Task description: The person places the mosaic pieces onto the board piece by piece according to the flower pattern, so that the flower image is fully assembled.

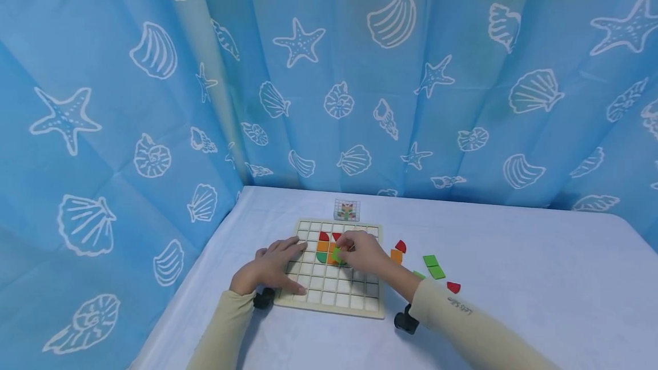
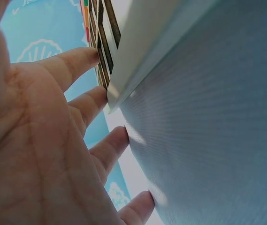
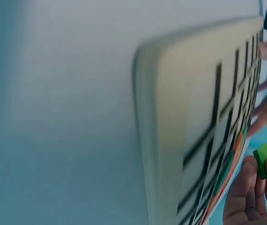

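A cream grid board (image 1: 329, 308) lies on the white table. My left hand (image 1: 272, 267) rests along its left edge with spread fingers; in the left wrist view some fingertips (image 2: 93, 55) touch the board's side. Between thumb and fingers, my right hand (image 1: 364, 253) pinches a small green tile (image 3: 262, 160) over the upper middle of the grid. Set in the cells there are red rounded pieces (image 1: 324, 236), orange squares (image 1: 323, 246) and a green rounded piece (image 1: 321, 257). The right hand partly covers this coloured group.
Behind the board lies a small pattern card (image 1: 346, 210). Loose pieces lie to the right: a red quarter piece (image 1: 400, 246), orange tiles (image 1: 396, 256), green squares (image 1: 433, 267) and another red piece (image 1: 453, 287). A blue shell-print curtain (image 1: 329, 101) hangs behind and left of the table.
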Demonstrator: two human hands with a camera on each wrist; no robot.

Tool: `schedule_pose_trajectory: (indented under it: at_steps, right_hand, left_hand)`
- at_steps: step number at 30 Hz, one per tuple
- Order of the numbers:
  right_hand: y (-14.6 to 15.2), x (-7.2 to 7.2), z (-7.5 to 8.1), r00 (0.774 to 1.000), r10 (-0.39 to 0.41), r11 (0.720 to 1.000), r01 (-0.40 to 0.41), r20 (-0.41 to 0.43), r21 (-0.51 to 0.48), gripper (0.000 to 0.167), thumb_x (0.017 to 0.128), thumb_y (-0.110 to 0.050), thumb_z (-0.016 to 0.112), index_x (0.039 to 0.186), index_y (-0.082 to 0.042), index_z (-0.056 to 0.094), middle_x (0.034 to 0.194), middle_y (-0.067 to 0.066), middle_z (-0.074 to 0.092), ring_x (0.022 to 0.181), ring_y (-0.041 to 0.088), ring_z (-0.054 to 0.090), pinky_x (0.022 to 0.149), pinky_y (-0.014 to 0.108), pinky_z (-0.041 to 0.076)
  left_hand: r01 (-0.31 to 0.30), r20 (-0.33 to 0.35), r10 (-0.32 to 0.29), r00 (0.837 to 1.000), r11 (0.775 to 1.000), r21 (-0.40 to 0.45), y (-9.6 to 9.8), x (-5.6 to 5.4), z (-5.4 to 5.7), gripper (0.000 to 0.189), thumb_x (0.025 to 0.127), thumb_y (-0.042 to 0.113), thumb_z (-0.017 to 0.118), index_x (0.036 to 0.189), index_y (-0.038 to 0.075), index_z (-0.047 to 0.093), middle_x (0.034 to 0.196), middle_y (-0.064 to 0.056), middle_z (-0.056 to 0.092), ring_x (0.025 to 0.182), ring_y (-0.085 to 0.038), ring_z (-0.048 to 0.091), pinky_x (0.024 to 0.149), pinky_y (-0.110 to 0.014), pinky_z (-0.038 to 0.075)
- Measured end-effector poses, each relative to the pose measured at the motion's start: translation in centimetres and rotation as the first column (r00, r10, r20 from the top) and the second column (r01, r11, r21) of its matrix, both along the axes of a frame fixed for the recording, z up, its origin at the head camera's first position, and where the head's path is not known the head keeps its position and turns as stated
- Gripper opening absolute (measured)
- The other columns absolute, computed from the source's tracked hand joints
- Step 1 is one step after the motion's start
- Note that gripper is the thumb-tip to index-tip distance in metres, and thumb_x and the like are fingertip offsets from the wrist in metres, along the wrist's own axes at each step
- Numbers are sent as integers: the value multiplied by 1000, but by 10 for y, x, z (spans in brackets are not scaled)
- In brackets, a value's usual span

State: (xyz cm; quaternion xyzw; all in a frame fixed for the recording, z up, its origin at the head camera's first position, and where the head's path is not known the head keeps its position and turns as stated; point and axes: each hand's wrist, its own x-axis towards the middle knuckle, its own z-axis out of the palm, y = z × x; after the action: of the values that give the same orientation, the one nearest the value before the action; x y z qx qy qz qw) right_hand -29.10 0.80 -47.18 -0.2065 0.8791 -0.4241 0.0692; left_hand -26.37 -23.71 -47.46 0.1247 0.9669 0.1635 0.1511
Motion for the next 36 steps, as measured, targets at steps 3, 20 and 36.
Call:
schedule_pose_trajectory:
  at_steps: [3, 20, 36]
  right_hand:
    - [-6, 5, -2, 998, 60, 998, -59, -22, 32, 8, 88, -6, 70, 96, -7, 71, 81, -2, 63, 76, 13, 55, 69, 26, 49]
    - [-16, 16, -2, 997, 73, 979, -65, -34, 193, 5, 88, -12, 74, 93, -13, 73, 84, -6, 67, 80, 12, 58, 79, 30, 54]
    - [-13, 14, -7, 993, 112, 988, -114, 26, 102, 9, 83, -11, 79, 90, -11, 73, 84, -4, 67, 79, 12, 58, 77, 27, 53]
  left_hand:
    - [1, 0, -1, 1000, 1000, -6, 0, -1, -1, 105, 68, 57, 85, 154, 27, 34, 164, -3, 25, 150, -33, 20, 113, -67, 20]
    - [1, 3, -1, 1000, 1000, -13, 0, -4, -3, 105, 68, 56, 85, 155, 26, 33, 164, -4, 24, 150, -33, 19, 113, -66, 20]
    - [0, 5, 0, 1000, 1000, -5, 0, -3, -1, 105, 68, 56, 85, 155, 27, 33, 164, -3, 24, 150, -33, 19, 114, -66, 19]
